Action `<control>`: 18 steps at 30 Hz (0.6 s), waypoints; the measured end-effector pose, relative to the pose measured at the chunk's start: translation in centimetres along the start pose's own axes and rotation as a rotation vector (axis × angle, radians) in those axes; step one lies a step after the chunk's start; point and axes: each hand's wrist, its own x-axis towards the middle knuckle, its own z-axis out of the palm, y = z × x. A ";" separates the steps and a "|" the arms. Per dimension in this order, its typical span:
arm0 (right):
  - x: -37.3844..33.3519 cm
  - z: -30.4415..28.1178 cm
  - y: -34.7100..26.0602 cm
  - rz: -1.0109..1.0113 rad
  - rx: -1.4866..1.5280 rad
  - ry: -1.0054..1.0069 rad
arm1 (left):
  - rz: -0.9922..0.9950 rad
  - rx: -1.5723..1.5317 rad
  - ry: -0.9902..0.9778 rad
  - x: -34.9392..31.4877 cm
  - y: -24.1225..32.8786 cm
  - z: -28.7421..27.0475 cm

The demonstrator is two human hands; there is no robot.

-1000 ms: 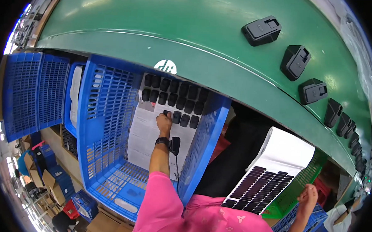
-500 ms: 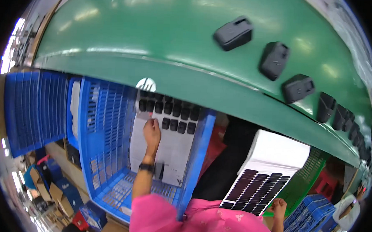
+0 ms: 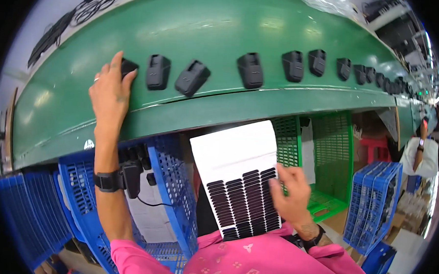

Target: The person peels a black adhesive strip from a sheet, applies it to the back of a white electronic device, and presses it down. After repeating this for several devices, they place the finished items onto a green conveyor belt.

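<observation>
At the left end of the green bench, my left hand (image 3: pixel 110 90) is closed around a black plastic housing (image 3: pixel 129 66), which is partly hidden by the fingers. My right hand (image 3: pixel 293 193) is at the right edge of a white sheet with columns of dark labels (image 3: pixel 243 201). Its thumb and fingers are bent over that edge; whether a single label is between them is too small to tell. The sheet lies across my lap, its upper white part folded over. Right of my left hand stand more housings: one upright (image 3: pixel 157 71), one tilted (image 3: pixel 192 78), another (image 3: pixel 251 71).
Several similar housings run along the bench (image 3: pixel 224 34) to the far right. Below it are a blue basket (image 3: pixel 176 184) holding black pieces on white sheets, a green basket (image 3: pixel 334 152) and a blue crate (image 3: pixel 370 207). Black cables (image 3: pixel 95 4) lie at the back left. Another person (image 3: pixel 419 155) is far right.
My left hand has left the blue basket, reached up to the bench and taken hold of a housing. My right hand has come up to the label sheet's edge. The view has swung right.
</observation>
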 end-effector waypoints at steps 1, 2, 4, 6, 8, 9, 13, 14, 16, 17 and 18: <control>0.1 0.7 -0.3 -0.071 0.017 0.022 | 0.025 -0.005 0.005 0.1 0.1 0.1; 0.1 1.0 -0.9 -0.078 -0.002 0.024 | 0.044 -0.064 0.111 -0.4 0.2 -0.2; 0.5 1.7 -0.9 -0.075 -0.017 0.027 | -0.099 -0.422 0.046 -1.9 2.5 -2.3; 0.3 2.0 -1.0 -0.110 -0.061 0.046 | -0.194 -0.887 0.083 -4.7 5.2 -4.7; 0.1 2.3 -0.6 -0.104 -0.023 0.063 | -0.374 -1.391 -0.038 -8.3 8.0 -6.5; 0.1 2.4 -0.6 -0.107 0.008 0.076 | -0.381 -1.617 -0.161 -10.2 8.6 -7.1; 0.3 2.6 -0.9 0.083 0.183 0.091 | -0.572 -1.714 -0.313 -15.9 12.7 -7.4; 0.3 2.8 -0.9 0.060 0.184 0.086 | -0.537 -1.745 -0.354 -17.3 13.1 -6.8; 0.3 2.4 -1.2 0.060 0.240 0.047 | -0.657 -1.803 -0.472 -18.7 14.3 -7.1; 0.4 1.9 -1.4 0.063 0.291 0.017 | -0.700 -1.805 -0.516 -19.0 14.7 -7.0; 0.4 1.0 -1.6 0.065 0.291 0.012 | -0.706 -1.805 -0.516 -19.2 15.3 -7.1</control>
